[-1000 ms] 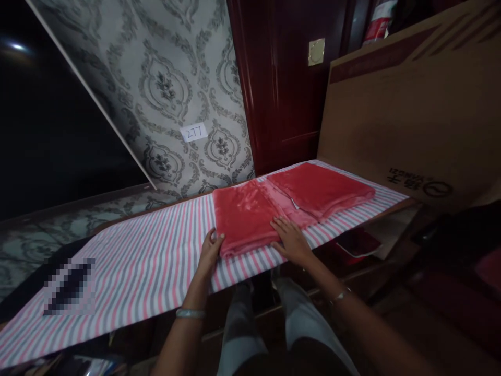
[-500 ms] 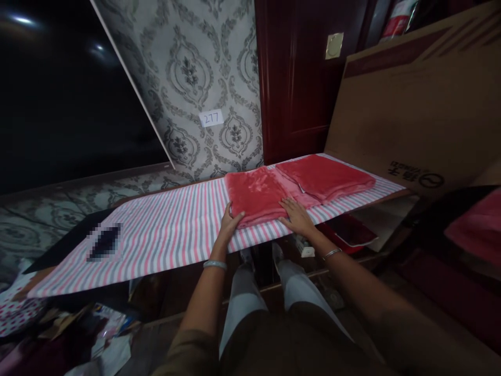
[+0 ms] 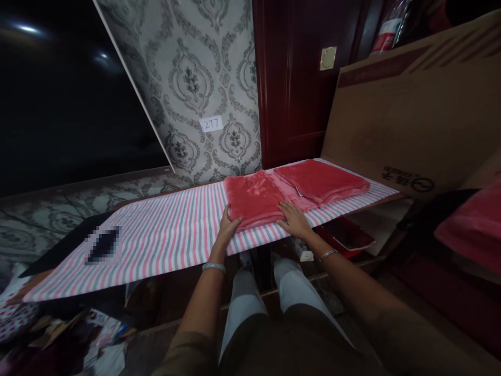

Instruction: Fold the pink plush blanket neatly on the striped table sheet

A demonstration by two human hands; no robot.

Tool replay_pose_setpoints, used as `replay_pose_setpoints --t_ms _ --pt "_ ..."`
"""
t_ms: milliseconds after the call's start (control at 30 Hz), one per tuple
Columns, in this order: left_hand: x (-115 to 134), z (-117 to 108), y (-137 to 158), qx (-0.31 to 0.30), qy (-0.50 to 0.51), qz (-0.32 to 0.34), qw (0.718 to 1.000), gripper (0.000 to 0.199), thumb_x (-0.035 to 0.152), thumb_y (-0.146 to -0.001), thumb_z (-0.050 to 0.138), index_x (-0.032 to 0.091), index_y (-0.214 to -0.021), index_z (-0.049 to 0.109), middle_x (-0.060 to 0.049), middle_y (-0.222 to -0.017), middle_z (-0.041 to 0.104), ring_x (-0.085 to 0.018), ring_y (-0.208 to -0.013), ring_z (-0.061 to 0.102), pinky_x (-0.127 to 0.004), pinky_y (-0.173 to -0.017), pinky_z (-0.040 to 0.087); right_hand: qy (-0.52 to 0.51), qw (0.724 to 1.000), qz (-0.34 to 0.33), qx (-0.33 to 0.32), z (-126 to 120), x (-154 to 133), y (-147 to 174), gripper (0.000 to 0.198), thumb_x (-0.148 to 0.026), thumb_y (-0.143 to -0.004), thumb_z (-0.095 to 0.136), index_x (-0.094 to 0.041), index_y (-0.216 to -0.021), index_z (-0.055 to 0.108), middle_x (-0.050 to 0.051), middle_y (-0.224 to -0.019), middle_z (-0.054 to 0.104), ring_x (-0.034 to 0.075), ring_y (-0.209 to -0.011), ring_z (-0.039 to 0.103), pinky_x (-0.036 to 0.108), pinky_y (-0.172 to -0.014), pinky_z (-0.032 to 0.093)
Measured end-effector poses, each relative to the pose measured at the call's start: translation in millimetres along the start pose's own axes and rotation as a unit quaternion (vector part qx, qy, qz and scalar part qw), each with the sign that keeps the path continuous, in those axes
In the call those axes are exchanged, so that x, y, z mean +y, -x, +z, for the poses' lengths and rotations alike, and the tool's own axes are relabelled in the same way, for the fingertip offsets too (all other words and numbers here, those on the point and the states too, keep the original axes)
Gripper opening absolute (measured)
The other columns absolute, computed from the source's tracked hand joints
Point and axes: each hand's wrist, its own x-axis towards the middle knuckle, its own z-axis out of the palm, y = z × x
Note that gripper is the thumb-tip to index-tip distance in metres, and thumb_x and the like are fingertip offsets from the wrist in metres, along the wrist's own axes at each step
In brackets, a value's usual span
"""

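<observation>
A red plush cloth (image 3: 256, 196) lies folded on a pink, grey and white striped cover (image 3: 172, 230). Its layered edge faces me, and its exact kind is not clear. My left hand (image 3: 227, 228) rests at the near left corner, fingers stretched along the side and thumb apart on the front edge. On the near right part of the same cloth, my right hand (image 3: 293, 219) lies flat with fingers spread. Beyond it, a second folded red section (image 3: 323, 180) lies on the right, with a lighter pink strip between; whether the sections are joined I cannot tell.
A dark screen (image 3: 74, 99) stands at left. Behind the table are a patterned wall and a dark red door (image 3: 295, 78). A large cardboard sheet (image 3: 410, 109) leans at right. A blurred-out dark item (image 3: 104, 244) lies on the cover's left. Clutter (image 3: 105, 339) fills the lower left.
Both hands stay at nearly the same spots on the cloth. The view has shifted slightly; the folded sections look unchanged.
</observation>
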Motion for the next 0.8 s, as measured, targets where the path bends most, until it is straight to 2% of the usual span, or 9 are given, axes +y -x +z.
replay_pose_setpoints --t_ms 133,233,300,367,467,567,700,800 --pt "4.6 1.1 2.2 0.010 0.011 -0.012 1.000 0.115 0.031 -0.061 0.091 0.016 -0.155 0.026 -0.018 -0.139 0.059 -0.029 -0.122 0.062 -0.042 -0.107 0.048 -0.002 1.000 0.011 -0.011 -4.9 -4.0 -1.2 0.065 -0.045 -0.090 0.051 -0.012 -0.146 0.049 0.018 -0.153 0.045 0.032 -0.144 0.036 0.053 -0.116 0.026" --pt "6.6 0.8 4.4 0.012 0.020 -0.020 1.000 0.113 0.030 -0.064 0.089 0.019 -0.156 0.024 -0.016 -0.134 0.063 -0.027 -0.118 0.064 -0.042 -0.106 0.049 0.007 0.999 0.037 -0.025 -15.3 -18.6 -2.6 0.067 -0.041 -0.086 0.055 -0.010 -0.146 0.049 0.019 -0.153 0.044 0.033 -0.145 0.034 0.055 -0.117 0.021" --pt "7.4 0.4 5.4 0.014 0.023 -0.025 0.999 0.112 0.029 -0.066 0.088 0.020 -0.157 0.022 -0.015 -0.130 0.065 -0.027 -0.115 0.066 -0.042 -0.105 0.050 0.013 0.999 0.036 -0.016 -21.9 -37.7 -3.1 0.070 -0.038 -0.084 0.057 -0.011 -0.148 0.046 0.019 -0.155 0.041 0.034 -0.147 0.030 0.057 -0.118 0.014" --pt "9.0 0.2 5.9 0.024 0.027 -0.028 0.999 0.111 0.028 -0.067 0.087 0.021 -0.157 0.023 -0.015 -0.130 0.066 -0.026 -0.114 0.067 -0.041 -0.104 0.051 0.006 1.000 -0.006 -0.001 -24.6 -63.1 -3.7 0.075 -0.036 -0.084 0.058 -0.015 -0.153 0.040 0.017 -0.159 0.036 0.032 -0.149 0.026 0.056 -0.120 0.008" --pt "15.1 1.3 6.6 0.042 0.041 -0.035 0.998 0.109 0.027 -0.067 0.087 0.021 -0.156 0.025 -0.016 -0.130 0.066 -0.026 -0.113 0.067 -0.040 -0.102 0.051 -0.023 0.998 -0.060 -0.011 -18.2 -103.5 -6.8 0.082 -0.036 -0.083 0.060 -0.020 -0.158 0.030 0.014 -0.162 0.031 0.030 -0.150 0.023 0.052 -0.121 0.009" --pt "24.5 6.5 8.0 0.054 0.049 -0.053 0.996 0.107 0.027 -0.066 0.087 0.021 -0.155 0.028 -0.015 -0.128 0.067 -0.025 -0.110 0.069 -0.038 -0.100 0.052 -0.047 0.998 -0.049 -0.013 -3.7 -131.5 -14.6 0.089 -0.038 -0.081 0.064 -0.021 -0.159 0.025 0.015 -0.162 0.029 0.030 -0.150 0.024 0.053 -0.120 0.012" --pt "33.0 15.8 8.4 0.045 0.087 -0.054 0.994 0.104 0.025 -0.066 0.086 0.024 -0.154 0.031 -0.012 -0.125 0.069 -0.024 -0.107 0.070 -0.034 -0.095 0.054 -0.066 0.997 0.002 0.029 12.5 -137.2 -27.0 0.081 -0.029 -0.085 0.060 -0.018 -0.158 0.027 0.016 -0.156 0.041 0.030 -0.146 0.032 0.052 -0.120 0.015" --pt "35.2 11.0 -2.3 0.052 0.089 -0.083 0.991 0.093 0.032 -0.073 0.080 0.025 -0.152 0.032 -0.009 -0.108 0.073 -0.021 -0.089 0.073 -0.030 -0.078 0.058 -0.074 0.996 0.034 0.039 18.1 -126.0 -31.6 0.071 -0.015 -0.084 0.053 -0.015 -0.153 0.039 0.014 -0.148 0.052 0.028 -0.138 0.043 0.047 -0.118 0.023"
